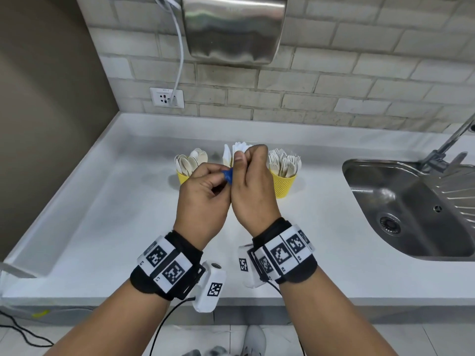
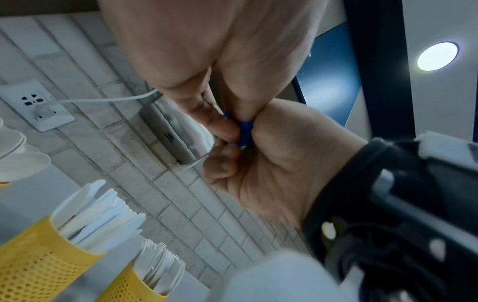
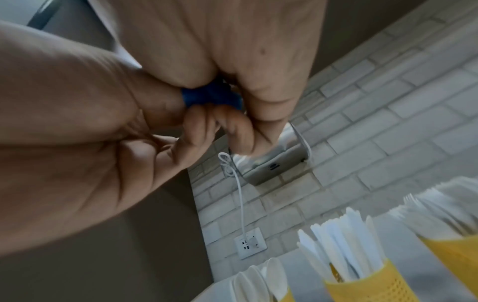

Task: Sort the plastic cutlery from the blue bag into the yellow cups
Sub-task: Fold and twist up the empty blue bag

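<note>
Both hands raised together above the white counter [image 1: 102, 214], in front of the row of cups, knuckles nearly touching. Left hand [image 1: 203, 201] palm turned inward, fingers curled, thumb and fingertips pinching the blue bag [image 1: 228, 175], which is scrunched down to a small wad; only a bit of blue shows between the two hands. Right hand [image 1: 253, 183] held more upright, thumb pointing up, fingers folded tight over the same wad from the other side. Left wrist view: blue wad [image 2: 244, 130] squeezed where thumb and curled fingers of both hands meet. Right wrist view confirms it, blue material [image 3: 207, 96] wedged between fingertips, mostly hidden by skin. Forearms come in from below, angled toward each other, each wearing a black strap with marker tags. Behind the hands, three yellow cups on the counter: left cup [image 1: 183, 177] with spoons [image 1: 191, 160], middle cup mostly hidden by the right hand with knives [image 1: 237, 149] sticking up, right cup [image 1: 284, 185] with forks [image 1: 284, 160]. Steel sink [image 1: 411, 209] to the right, well apart from the cups
</note>
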Demonstrator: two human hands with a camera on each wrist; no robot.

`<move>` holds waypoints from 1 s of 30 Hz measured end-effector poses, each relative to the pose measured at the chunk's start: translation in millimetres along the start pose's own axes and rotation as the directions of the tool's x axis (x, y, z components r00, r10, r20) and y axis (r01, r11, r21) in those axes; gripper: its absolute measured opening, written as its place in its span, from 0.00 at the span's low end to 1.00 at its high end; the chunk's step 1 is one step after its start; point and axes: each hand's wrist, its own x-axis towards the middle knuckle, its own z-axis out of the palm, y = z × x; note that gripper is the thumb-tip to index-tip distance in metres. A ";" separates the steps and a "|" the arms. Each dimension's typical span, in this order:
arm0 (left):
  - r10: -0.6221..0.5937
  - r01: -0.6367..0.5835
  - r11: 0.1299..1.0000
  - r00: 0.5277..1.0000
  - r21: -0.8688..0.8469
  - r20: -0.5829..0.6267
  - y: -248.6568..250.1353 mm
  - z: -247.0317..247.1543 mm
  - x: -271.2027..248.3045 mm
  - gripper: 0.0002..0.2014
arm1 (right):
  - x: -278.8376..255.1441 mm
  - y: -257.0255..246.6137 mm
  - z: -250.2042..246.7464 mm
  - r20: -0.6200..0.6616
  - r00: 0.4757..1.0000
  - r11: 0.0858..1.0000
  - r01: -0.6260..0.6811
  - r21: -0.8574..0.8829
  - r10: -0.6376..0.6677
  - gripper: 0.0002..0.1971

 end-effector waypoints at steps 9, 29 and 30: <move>0.286 -0.333 0.899 0.938 0.285 0.194 -10.1 -9.7 -3.3 0.10 | 6.0 8.4 0.6 0.280 0.886 0.871 -0.435 0.230 0.368 0.23; 0.156 -0.163 0.984 0.984 0.078 0.087 -6.4 -23.3 -6.9 0.14 | -12.7 17.6 -0.3 0.270 0.790 0.689 -0.613 0.387 0.551 0.22; 0.131 -0.138 0.987 0.987 0.078 0.098 -5.3 -23.3 -7.4 0.16 | -13.1 16.9 -1.0 0.270 0.788 0.691 -0.615 0.379 0.553 0.21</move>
